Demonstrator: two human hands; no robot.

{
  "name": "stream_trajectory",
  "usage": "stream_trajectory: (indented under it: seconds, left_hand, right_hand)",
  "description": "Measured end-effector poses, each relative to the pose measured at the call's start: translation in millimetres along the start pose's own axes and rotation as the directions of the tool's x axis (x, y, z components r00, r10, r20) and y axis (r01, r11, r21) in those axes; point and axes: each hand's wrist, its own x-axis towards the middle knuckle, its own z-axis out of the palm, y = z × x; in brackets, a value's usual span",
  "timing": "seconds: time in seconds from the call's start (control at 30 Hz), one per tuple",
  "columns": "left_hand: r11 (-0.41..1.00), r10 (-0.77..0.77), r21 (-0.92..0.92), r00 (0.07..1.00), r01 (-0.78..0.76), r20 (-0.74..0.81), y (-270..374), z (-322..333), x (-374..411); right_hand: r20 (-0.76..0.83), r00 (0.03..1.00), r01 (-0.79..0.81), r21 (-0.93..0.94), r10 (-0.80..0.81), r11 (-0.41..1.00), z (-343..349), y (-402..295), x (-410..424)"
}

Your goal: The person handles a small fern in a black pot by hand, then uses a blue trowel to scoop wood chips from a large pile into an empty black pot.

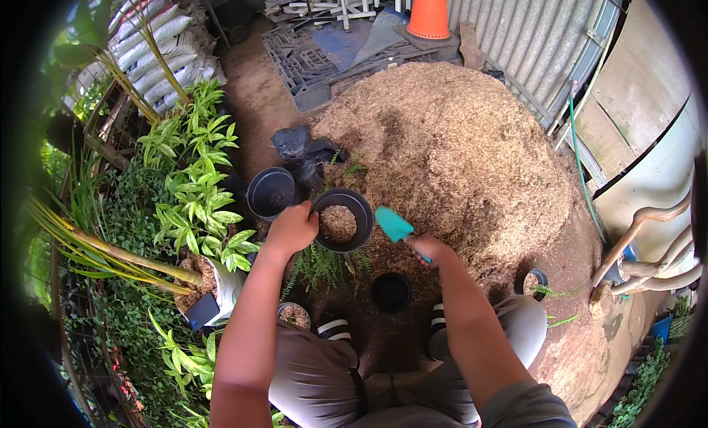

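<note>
My left hand [293, 227] grips the rim of a black plastic plant pot [362, 220], which has light brown chopped mulch [338, 224] in its bottom. In my right hand [432, 247] is a teal hand trowel [394, 223], its blade angled toward the pot but apart from it. No load shows on the blade. Beyond both hands rises a wide heap of the same straw-coloured mulch [475, 129]. Just left of the held pot stands another black pot [271, 193]. Green fern fronds [323, 270] spread partly beneath the held pot.
A dark round pot [391, 292] sits between my feet. Small pots with mulch stand near my left leg [295, 314] and right knee [534, 283]. Leafy plants [199, 190] line the left, with a phone [203, 312] on a planted white bag. An orange cone [430, 13] stands behind the heap.
</note>
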Motion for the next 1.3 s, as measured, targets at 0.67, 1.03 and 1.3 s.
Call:
stream_trajectory:
  seconds: [0.67, 1.03, 1.3]
  left_hand:
    - [0.997, -0.057, -0.049, 0.998, 0.057, -0.012, -11, -12, -11]
    - [0.997, -0.069, 0.043, 0.997, 0.068, 0.017, 2, -17, -11]
    - [0.983, -0.116, -0.132, 0.989, 0.127, 0.087, -4, -3, 4]
  right_hand:
    - [-0.145, 0.986, 0.080, 0.013, -0.078, 0.997, 77, 11, 137]
    - [-0.305, 0.911, 0.226, -0.190, -0.276, 0.955, 84, 106, 126]
    - [-0.223, 0.967, 0.125, -0.014, -0.125, 0.992, 37, 68, 32]
